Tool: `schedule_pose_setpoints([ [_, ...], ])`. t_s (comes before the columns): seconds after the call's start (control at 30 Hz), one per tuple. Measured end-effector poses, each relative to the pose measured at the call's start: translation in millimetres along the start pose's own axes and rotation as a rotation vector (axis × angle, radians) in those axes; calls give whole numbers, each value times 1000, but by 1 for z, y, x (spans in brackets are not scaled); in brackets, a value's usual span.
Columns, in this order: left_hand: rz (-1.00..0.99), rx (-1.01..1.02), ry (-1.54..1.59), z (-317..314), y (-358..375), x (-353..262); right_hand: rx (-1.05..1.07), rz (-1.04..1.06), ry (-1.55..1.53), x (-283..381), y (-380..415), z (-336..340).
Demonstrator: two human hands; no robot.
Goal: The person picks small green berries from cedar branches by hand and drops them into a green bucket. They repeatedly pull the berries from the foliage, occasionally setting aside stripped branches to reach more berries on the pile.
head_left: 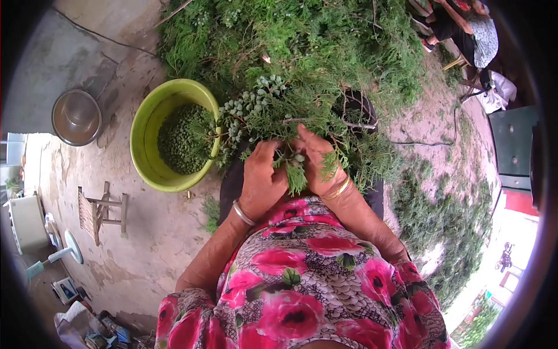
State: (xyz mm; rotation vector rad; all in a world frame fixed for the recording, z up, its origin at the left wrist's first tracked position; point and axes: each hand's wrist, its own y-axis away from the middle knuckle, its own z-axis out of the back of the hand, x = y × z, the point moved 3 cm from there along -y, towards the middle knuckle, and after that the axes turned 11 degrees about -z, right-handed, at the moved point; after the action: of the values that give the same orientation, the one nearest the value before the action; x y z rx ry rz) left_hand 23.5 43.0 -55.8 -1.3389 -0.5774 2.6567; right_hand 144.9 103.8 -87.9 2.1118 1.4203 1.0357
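Closest to us, over the pink-and-grey flowered dress (302, 279), both our hands were at work on one small feathery green cypress sprig (295, 171). Our left hand (263, 180), silver bangle at the wrist, was curled nearly closed, fingertips pinched on the sprig's upper end, where a few pale blue-green berries (295, 157) sat. Our right hand (318, 163), gold bangle on it, was folded round the sprig from the other side, thumb and fingers closed on the foliage. So by our reading we were in the stripping step: berries being plucked off a twig held in the lap.

Just beyond the hands lay a berry-laden branch (256, 102), and touching its left end stood the round lime-green plastic basin (139, 139), partly filled with picked green berries (180, 139). The next move, we judged, called for a short carry leftward to drop loose berries in there without scattering them.

Farther off, the big heap of cut green boughs (302, 41), and a steel bowl (76, 116) on the concrete.
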Motion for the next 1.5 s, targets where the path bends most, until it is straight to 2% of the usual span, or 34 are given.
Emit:
schedule_pose_setpoints([
  [0.07, 24, -42, 200, 0, 2, 5, 21, 336, 469, -2, -12, 16],
  [0.1, 24, -42, 201, 1, 3, 6, 54, 163, -10, -2, -7, 1],
  [0.13, 236, -32, 489, 0, 7, 12, 53, 163, -10, 3, -6, -1],
  [0.17, 450, -21, 776, -4, 12, 16, 126, -8, -36, 4, -6, -2],
  [0.2, 450, -20, 776, -2, 11, 15, 199, -179, -63, 2, -6, -3],
  [0.27, 579, -163, 1245, -3, 10, 12, 134, -139, -79, 0, -10, 2],
  [0.3, 582, -164, 1246, -3, 10, 13, 130, -142, -18, 0, -10, 4],
  [0.4, 807, -100, 1540, -9, 16, 16, 57, -126, 37, -5, -10, 0],
  [0.43, 808, -101, 1540, -10, 17, 16, -17, -99, 27, -4, -3, -8],
  [0.5, 650, -114, 1360, -11, 17, 13, -91, -73, 18, 1, 5, -16],
  [0.6, 599, -153, 1329, -8, 13, 1, -169, -186, 41, -3, 2, -11],
  [0.67, 590, -132, 1319, -9, 14, 3, 76, -64, -65, -11, -14, 2],
  [0.73, 580, -108, 1312, -10, 15, 9, 86, -82, 27, -7, -12, 8],
  [0.8, 483, 135, 1116, -10, 16, 16, 98, -102, 120, -9, -16, 11],
  [0.83, 483, 136, 1116, -11, 19, 18, 78, -64, 54, -14, -21, 13],
  [0.9, 137, 207, 526, -5, 19, 14, 59, -28, -11, -21, -31, 17],
  [0.93, 138, 206, 525, -3, 19, 12, 18, -22, -51, -24, -34, 20],
  [1.0, 473, 182, 894, -1, 21, 8, -23, -16, -91, -23, -32, 12],
  [1.03, 474, 182, 894, 1, 19, 5, -125, -74, -79, -18, -22, 0],
  [1.07, 624, 171, 943, 1, 20, 4, -228, -133, -66, -16, -15, -5],
  [1.1, 775, 160, 989, -1, 22, 5, -229, -133, -68, -25, -25, 10],
  [1.13, 777, 162, 990, -1, 24, 6, -126, 85, 144, -35, -44, 32],
  [1.17, 232, 218, 470, 7, 19, 1, -19, 304, 355, -38, -51, 41],
  [1.2, -302, 251, -63, 10, 18, -10, -19, 304, 355, -36, -48, 38],
  [1.27, -371, 193, -164, 11, 21, -12, -66, 268, 445, -24, -30, 19],
  [1.3, -438, 136, -266, 12, 22, -14, -132, 2, 61, -14, -9, -8],
  [1.33, -438, 135, -267, 14, 23, -14, -132, 1, 61, -15, -10, -11],
  [1.4, 328, 499, 574, 4, 31, -1, -195, 22, -30, -17, -10, -10],
  [1.43, 329, 499, 575, 2, 30, -4, -189, 23, -9, -12, -7, -14],
  [1.5, 823, 209, 1220, -3, 34, -6, -175, -5, -14, -10, -5, -16],
])
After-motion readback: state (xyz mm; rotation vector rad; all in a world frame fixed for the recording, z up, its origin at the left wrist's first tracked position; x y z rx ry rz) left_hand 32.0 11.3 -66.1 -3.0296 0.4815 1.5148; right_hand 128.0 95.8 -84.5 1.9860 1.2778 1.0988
